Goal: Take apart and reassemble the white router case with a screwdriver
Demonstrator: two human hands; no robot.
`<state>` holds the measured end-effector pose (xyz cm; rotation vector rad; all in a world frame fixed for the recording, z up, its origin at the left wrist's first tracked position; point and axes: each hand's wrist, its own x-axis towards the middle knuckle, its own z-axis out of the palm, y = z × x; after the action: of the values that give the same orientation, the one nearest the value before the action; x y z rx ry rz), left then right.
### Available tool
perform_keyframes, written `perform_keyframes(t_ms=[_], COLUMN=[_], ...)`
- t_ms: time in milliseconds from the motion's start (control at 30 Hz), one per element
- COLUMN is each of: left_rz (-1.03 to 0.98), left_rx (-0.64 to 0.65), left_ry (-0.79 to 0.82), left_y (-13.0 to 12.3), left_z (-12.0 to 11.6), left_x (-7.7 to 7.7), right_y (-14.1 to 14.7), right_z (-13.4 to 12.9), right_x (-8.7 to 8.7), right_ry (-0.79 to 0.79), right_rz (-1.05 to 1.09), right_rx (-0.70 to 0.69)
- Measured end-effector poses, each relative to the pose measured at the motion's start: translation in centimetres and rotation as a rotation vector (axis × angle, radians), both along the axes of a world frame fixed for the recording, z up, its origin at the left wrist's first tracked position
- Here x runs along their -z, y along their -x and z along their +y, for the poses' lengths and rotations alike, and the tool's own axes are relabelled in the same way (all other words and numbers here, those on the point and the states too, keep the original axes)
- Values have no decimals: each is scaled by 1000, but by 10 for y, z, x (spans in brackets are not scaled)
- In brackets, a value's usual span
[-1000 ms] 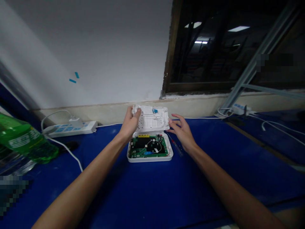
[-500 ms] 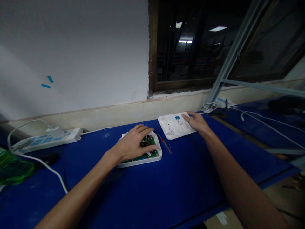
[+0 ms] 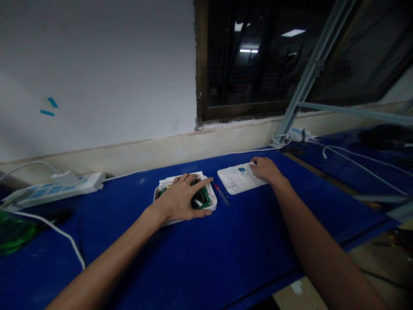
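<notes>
A shallow white plastic housing with a green circuit board and thin wires inside sits on the blue tabletop. My left hand is spread over it, thumb along the near rim and fingers reaching across to the far side, hiding much of the board. To the right lies a flat white plastic cover with a small blue patch. My right hand has its fingers curled at the cover's right end. Between housing and cover rests a screwdriver with a red collar and clear handle.
A white power strip with a plug and cable lies at the left, near a green bag. Another power strip and loose white cables are at the right, by a metal frame. The wall runs behind the blue table.
The white cover has come down from a raised tilt to lie flatter on the table, my right hand staying at its end. My left fingers have spread wider and the thumb has shifted to the near rim.
</notes>
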<state>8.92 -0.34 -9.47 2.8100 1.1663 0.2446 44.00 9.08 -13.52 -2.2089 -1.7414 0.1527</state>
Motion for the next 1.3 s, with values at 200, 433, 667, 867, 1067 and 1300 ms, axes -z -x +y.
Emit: perform_keyframes(t_ms=[200, 433, 667, 867, 1067, 1300], left_rz=[4, 7, 17, 138, 115, 121], left_rx=[-15, -4, -56, -136, -100, -80], left_ry=[-2, 19, 78, 264, 338, 361], left_y=[-2, -1, 16, 42, 52, 55], left_z=[-1, -1, 0, 3, 6, 10], left_x=[2, 1, -18, -41, -41, -38], right_y=[4, 50, 97, 107, 110, 110], right_z=[-5, -23, -43, -51, -51, -50], right_x=[-11, -39, -39, -40, -42, -39], right_ry=[-43, -236, -317, -177, -85, -23], right_rz=[-13, 69, 153, 361, 689, 738], right_rx=[-53, -364, -694, -822, -847, -900])
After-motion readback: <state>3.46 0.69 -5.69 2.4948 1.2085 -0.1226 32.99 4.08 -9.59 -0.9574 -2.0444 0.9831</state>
